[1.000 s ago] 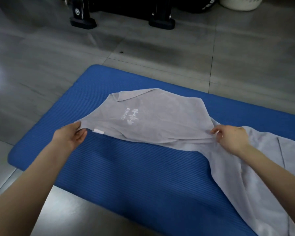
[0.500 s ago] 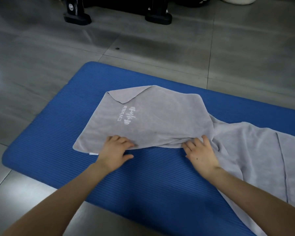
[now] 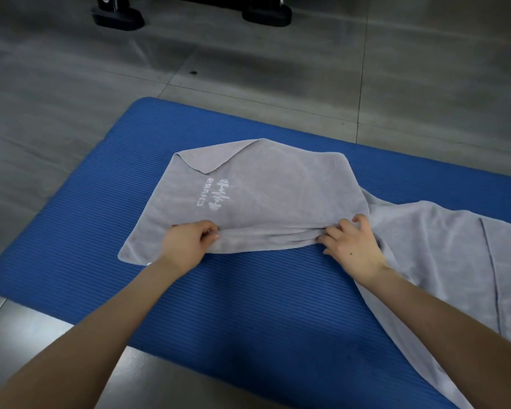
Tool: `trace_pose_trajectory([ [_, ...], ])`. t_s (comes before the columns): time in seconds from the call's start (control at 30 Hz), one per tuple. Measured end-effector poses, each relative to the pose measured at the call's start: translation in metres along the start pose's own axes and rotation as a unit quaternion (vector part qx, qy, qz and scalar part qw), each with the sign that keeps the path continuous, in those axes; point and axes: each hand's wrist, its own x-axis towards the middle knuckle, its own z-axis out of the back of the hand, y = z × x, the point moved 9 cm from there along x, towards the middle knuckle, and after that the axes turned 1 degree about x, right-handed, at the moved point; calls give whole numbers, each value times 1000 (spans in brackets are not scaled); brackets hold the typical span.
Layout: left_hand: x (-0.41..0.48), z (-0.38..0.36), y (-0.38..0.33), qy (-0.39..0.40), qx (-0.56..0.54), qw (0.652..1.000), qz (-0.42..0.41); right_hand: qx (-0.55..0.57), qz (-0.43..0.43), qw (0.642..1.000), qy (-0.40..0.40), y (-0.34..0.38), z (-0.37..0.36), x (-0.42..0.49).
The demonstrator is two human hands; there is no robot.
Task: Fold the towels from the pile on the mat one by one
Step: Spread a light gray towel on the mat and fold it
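Note:
A grey towel with white lettering lies on the blue mat, its far left corner turned over. My left hand pinches the towel's near edge between thumb and curled fingers. My right hand grips the same near edge further right, where the cloth bunches into ridges. More grey towel spreads across the mat to the right, partly under the first one and under my right forearm.
The mat lies on a grey tiled floor. Two black feet of a stand sit on the floor beyond the mat at the top of the view.
Both hands went from lying flat on the towel's near edge to curling and gathering that edge. Earlier still, they held the towel's corners wide apart.

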Motion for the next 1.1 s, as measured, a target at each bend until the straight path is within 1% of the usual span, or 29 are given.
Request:
trace_pose_trajectory([
  [0.13,5,12,6,32,-12,999,28,-36,37,998,-32,8,8,2],
  [0.23,11,16,11,76,-35,995,51,-51,62,996,-49,15,12,-3],
  [0.27,14,18,12,88,-42,994,57,-46,55,995,-63,15,14,-5],
  [0.33,20,24,14,102,-57,991,64,-42,-1,994,-99,5,21,-6],
  [0.37,22,27,15,106,-63,990,68,-36,-32,994,-101,-2,23,-6],
  [0.4,24,30,16,111,-68,989,72,-24,-55,993,-97,-8,24,-5],
  [0.47,27,32,18,120,-59,988,72,22,-72,995,-66,-14,24,-6],
  [0.53,30,37,19,126,14,990,61,104,-102,988,-45,-20,35,-6],
  [0.57,31,40,20,135,71,987,52,168,-122,978,-15,-24,38,-7],
  [0.6,31,43,23,153,131,978,47,260,-135,955,47,-25,39,-9],
  [0.63,31,45,25,180,188,964,49,368,-153,911,105,-24,39,-14],
  [0.67,29,44,26,211,245,945,55,467,-165,855,152,-20,39,-20],
  [0.7,26,42,24,239,300,922,55,535,-158,807,194,-13,39,-25],
  [0.73,23,39,17,259,352,898,45,552,-140,791,223,-6,39,-30],
  [0.77,21,32,5,269,390,881,25,549,-134,790,237,-3,35,-35],
  [0.8,19,24,-11,270,401,875,1,539,-148,794,237,-4,31,-42],
  [0.9,16,-9,-74,255,359,894,-80,507,-267,801,172,-38,14,-76],
  [1.0,8,-37,-141,219,320,906,-169,423,-386,804,161,-82,-1,-136],
  [1.03,6,-44,-161,205,305,910,-191,401,-421,798,161,-97,-8,-160],
  [1.1,0,-57,-200,191,283,912,-226,389,-485,768,153,-123,-15,-208],
])
